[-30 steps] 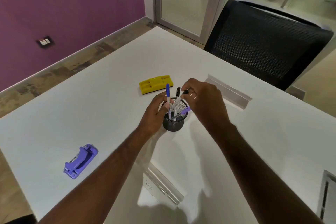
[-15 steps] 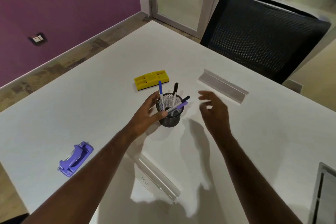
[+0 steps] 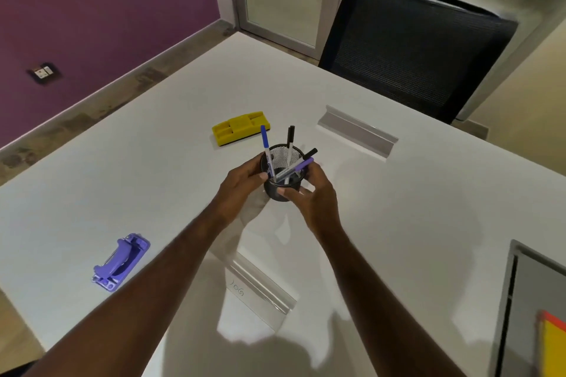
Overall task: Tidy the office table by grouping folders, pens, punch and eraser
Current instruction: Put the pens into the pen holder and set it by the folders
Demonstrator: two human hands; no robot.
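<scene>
A black mesh pen cup [image 3: 283, 162] stands mid-table with several pens [image 3: 290, 139] sticking out of it. My left hand [image 3: 242, 184] wraps its left side and my right hand [image 3: 312, 193] wraps its right side, so both hold the cup. Just behind it lies a yellow eraser [image 3: 241, 127]. Near the table's left front edge a purple punch [image 3: 121, 262] rests on the white table [image 3: 122, 168]. At the bottom right corner, yellow and orange folders [image 3: 552, 343] show in a grey tray.
Two clear plastic strips lie on the table, one behind the cup at the right [image 3: 356, 131] and one in front between my forearms [image 3: 260, 285]. A black mesh chair [image 3: 413, 46] stands at the far edge. A grey tray [image 3: 508, 300] sits at the right front.
My right hand, which let go of a pen and drew back half a second ago, has come in and closed on the cup's right side. My left hand stays on the cup.
</scene>
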